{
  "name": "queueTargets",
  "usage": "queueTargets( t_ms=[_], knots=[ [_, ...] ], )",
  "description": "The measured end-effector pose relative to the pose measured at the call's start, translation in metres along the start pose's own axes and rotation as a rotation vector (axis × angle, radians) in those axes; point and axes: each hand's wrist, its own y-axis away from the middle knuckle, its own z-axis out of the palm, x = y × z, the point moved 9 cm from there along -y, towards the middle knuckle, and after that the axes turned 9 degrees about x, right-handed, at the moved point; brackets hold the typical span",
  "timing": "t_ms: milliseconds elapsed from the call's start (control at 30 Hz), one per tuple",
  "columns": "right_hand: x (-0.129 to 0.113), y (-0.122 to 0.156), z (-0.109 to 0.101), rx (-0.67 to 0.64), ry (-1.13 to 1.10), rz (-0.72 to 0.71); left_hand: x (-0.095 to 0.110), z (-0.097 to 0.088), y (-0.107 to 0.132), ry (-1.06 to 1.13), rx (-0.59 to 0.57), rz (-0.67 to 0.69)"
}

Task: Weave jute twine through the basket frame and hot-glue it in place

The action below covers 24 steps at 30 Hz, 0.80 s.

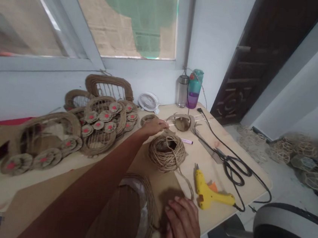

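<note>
My left hand (154,127) reaches across the table beyond a ball of jute twine (166,154). Its fingertips are drawn together by a small brown piece; what they hold, if anything, is too small to make out. Near the front edge, my right hand (183,224) lies on the cardboard with fingers slightly bent and no object visible in it. A twine strand runs from the ball toward its fingers. Beneath my left forearm is a round cardboard piece (120,213) edged with coiled twine, partly hidden. A roll of tape (185,123) sits past the ball, beside a pink pen (187,141).
A yellow glue gun (208,192), black-handled scissors (232,166) and a black cable (227,141) lie on the right. Twine-wound frames with flowers (105,117) crowd the left. A white fan (148,101) and two bottles (182,91) stand by the wall. A chair (291,235) is at lower right.
</note>
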Motion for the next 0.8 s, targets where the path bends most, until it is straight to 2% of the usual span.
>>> queueTargets(
  t_ms=[167, 300, 433, 533, 633, 800],
  knots=[
    [0.001, 0.001, 0.001, -0.037, -0.004, 0.009, 0.016, 0.004, 0.022, -0.103, -0.177, 0.122],
    [-0.001, 0.002, 0.000, -0.072, 0.007, 0.004, 0.025, 0.008, 0.036, -0.157, -0.261, 0.232],
    [0.000, 0.003, 0.001, -0.093, 0.003, 0.001, 0.030, 0.020, 0.049, -0.239, -0.338, 0.350],
    [0.000, 0.004, 0.002, -0.099, 0.001, -0.035, 0.032, 0.028, 0.055, -0.333, -0.307, 0.416],
    [0.001, 0.005, 0.004, -0.115, -0.005, -0.050, 0.034, 0.027, 0.058, -0.415, -0.219, 0.445],
    [0.002, 0.006, 0.006, -0.134, -0.005, -0.050, 0.034, 0.002, 0.059, -0.529, -0.021, 0.418]
  ],
)
